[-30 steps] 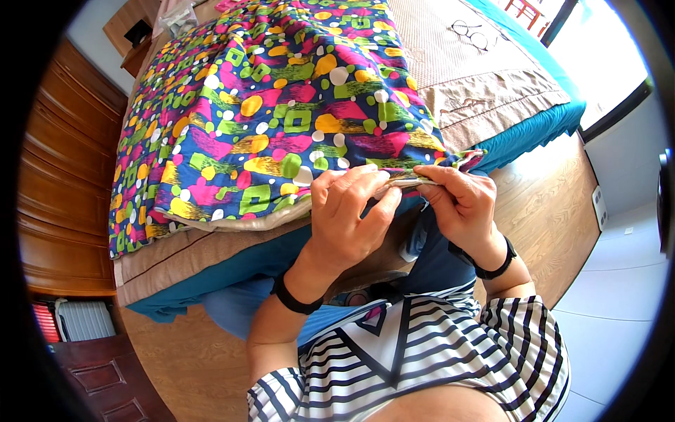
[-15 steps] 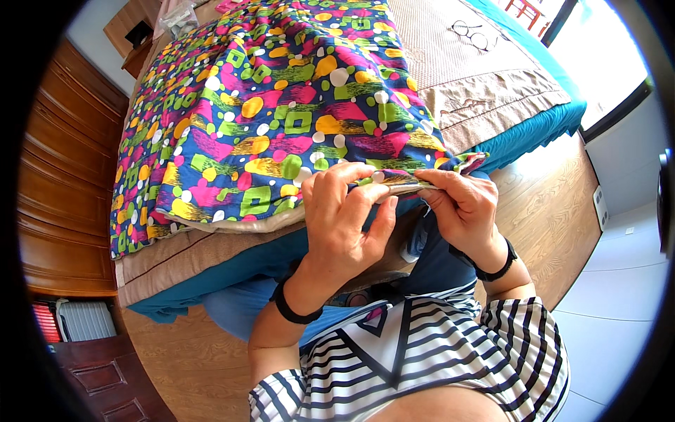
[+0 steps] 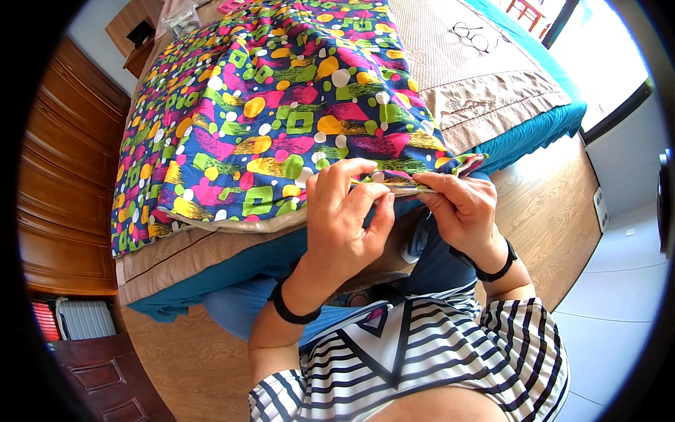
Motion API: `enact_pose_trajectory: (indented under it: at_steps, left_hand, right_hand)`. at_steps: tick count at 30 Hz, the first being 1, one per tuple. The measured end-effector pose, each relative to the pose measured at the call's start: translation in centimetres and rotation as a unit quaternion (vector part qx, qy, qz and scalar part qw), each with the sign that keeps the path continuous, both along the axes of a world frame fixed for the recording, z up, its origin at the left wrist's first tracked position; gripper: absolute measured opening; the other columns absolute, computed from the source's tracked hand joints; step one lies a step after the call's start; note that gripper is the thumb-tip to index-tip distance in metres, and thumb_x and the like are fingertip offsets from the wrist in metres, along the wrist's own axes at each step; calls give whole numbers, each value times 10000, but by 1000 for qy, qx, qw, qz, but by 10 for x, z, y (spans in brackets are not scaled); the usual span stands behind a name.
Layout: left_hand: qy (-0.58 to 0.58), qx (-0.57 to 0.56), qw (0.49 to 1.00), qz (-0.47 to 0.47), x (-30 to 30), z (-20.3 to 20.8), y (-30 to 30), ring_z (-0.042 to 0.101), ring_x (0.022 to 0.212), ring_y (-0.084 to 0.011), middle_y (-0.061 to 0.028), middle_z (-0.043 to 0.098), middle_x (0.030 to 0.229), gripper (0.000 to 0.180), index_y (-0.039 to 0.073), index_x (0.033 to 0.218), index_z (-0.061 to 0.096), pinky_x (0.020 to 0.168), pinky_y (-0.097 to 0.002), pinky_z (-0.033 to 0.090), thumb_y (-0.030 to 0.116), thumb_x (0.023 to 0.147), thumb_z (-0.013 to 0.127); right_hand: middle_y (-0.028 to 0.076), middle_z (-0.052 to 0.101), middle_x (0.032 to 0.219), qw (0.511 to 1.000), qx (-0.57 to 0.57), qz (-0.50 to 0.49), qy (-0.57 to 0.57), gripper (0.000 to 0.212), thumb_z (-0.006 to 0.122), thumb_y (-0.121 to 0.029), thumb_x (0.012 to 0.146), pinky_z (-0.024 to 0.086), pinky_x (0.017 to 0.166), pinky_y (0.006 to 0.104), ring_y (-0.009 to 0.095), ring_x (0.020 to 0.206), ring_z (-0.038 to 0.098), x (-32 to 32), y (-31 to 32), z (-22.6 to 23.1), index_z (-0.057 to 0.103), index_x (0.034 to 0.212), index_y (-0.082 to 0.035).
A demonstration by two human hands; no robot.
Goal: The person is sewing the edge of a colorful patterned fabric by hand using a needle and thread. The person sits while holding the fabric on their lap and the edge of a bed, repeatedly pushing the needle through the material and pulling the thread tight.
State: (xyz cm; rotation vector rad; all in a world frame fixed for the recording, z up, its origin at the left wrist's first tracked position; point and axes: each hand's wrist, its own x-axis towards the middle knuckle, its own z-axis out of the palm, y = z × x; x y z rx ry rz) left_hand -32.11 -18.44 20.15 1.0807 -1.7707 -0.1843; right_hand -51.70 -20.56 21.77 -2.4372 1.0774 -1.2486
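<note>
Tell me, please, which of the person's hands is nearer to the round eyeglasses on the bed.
The right hand, pinching the edge of the patterned cover almost directly below the eyeglasses in the view; the left hand, at the same edge, is farther left.

Pretty clearly somebody's bedroom at home. There's a wide bed [image 3: 506, 91] draped in beige and teal cloth, with a navy fabric cover [image 3: 295, 151] splashed in pink, green, yellow and white shapes spread over it. Tall brown wooden panelled cabinets [image 3: 60, 176] line the left side, light brown wood-grain floor [image 3: 552, 211] underfoot, and round dark-rimmed glasses [image 3: 469, 36] are just lying on the bed.
</note>
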Motion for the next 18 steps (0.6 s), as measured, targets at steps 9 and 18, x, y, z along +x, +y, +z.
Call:
enact_pose_trajectory:
  at_steps: [9, 18]
  left_hand:
    - [27, 102, 994, -13, 2, 10, 0, 617, 999, -280, -125, 634, 1081, 126, 41, 870, 709, 837, -373, 467, 25, 754, 754]
    - [-86, 25, 995, 43, 1, 11, 6, 605, 974, -254, -97, 644, 1092, 178, 88, 805, 674, 901, -402, 369, 74, 691, 810]
  right_hand:
    - [110, 665, 680, 1000, 2, 29, 11, 235, 731, -22, 791, 499, 515, 302, 238, 554, 662, -2, -1, 1, 709, 1024, -27]
    - [114, 676, 703, 1000, 7, 17, 12, 232, 720, -17, 799, 511, 530, 309, 240, 578, 676, -1, -1, 0, 705, 1030, -24]
